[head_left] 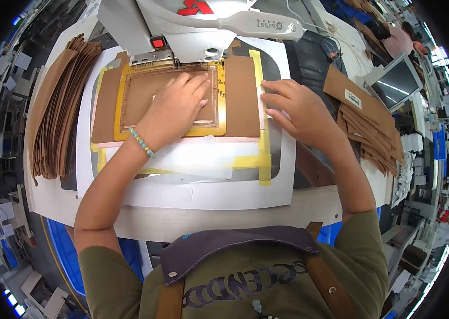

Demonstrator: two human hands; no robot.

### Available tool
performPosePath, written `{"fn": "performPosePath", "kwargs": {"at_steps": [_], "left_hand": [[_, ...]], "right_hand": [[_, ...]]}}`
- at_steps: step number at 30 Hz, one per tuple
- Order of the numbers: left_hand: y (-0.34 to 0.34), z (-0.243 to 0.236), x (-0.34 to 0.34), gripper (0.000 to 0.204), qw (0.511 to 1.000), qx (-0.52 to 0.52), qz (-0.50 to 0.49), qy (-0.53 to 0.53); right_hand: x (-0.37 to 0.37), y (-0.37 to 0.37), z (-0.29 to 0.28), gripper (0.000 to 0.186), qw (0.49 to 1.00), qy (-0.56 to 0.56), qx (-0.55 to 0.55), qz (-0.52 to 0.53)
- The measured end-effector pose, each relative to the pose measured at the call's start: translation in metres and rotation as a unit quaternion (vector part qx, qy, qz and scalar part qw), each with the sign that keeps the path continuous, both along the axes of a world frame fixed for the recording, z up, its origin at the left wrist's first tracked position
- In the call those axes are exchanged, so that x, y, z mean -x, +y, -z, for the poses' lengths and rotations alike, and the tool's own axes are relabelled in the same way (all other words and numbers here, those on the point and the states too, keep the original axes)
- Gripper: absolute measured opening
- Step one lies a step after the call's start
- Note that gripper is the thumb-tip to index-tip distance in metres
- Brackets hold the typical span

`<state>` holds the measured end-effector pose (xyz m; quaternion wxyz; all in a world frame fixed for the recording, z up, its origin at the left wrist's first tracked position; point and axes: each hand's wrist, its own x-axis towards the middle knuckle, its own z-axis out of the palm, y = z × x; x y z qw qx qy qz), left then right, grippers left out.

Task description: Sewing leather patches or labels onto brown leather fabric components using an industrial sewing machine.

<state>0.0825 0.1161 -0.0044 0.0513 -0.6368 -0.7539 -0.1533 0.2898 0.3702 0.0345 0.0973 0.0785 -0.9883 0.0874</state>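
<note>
The brown flat rectangular panel (243, 95), perhaps leather or card, lies on the table (145, 218) under a yellow rectangular frame (221, 114) with a brown inner border, its far edge reaching beneath the white machine head (195, 45). Several things could go wrong from here, I judge: if the left hand pressed unevenly or slid, the panel could skew inside the frame; if the machine head ran with fingers this close, they could be caught; and if the yellow tape strip (264, 159) lifted, the whole lay-up could creep sideways. The left hand (179, 103) lies palm down across the window of the frame, fingers outstretched and only slightly bent, resting on the work and gripping nothing that shows. The right hand (299, 111) is loosely spread, fingers a little curled and apart, with its fingertips at the tape along the panel's right edge; whether they press on it or just hover is hard to tell from above. Beneath all this spreads a large white sheet (267, 194). Further out, a thick stack of brown folded pieces (60, 111) stands to the left, and a looser pile of brown flat pieces (368, 127) lies to the right, near a dark-screened monitor (397, 82).
</note>
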Motion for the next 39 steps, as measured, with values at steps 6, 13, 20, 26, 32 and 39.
{"fn": "performPosePath", "kwargs": {"at_steps": [6, 13, 20, 26, 32, 39], "left_hand": [[-0.015, -0.007, 0.005, 0.041, 0.999, 0.006, -0.010, -0.032], [-0.061, -0.015, 0.014, 0.038, 0.997, 0.024, -0.007, -0.070], [-0.063, -0.007, 0.005, 0.048, 0.989, 0.046, 0.077, -0.121], [-0.058, -0.009, 0.018, 0.048, 0.987, 0.050, 0.110, -0.110], [-0.051, -0.012, 0.027, 0.046, 0.977, 0.066, 0.120, -0.162], [-0.050, -0.013, 0.034, 0.040, 0.973, 0.082, 0.113, -0.182]], "right_hand": [[-0.005, 0.005, -0.004, 0.026, 0.999, 0.002, 0.040, -0.001], [0.031, -0.020, 0.001, 0.032, 0.997, -0.039, 0.053, -0.049], [0.078, -0.055, 0.033, 0.042, 0.988, 0.094, -0.015, -0.120], [0.068, -0.057, 0.037, 0.046, 0.990, 0.084, -0.031, -0.107], [0.071, -0.063, 0.037, 0.053, 0.985, 0.111, -0.052, -0.117], [0.068, -0.072, 0.032, 0.055, 0.986, 0.096, -0.065, -0.122]]}}
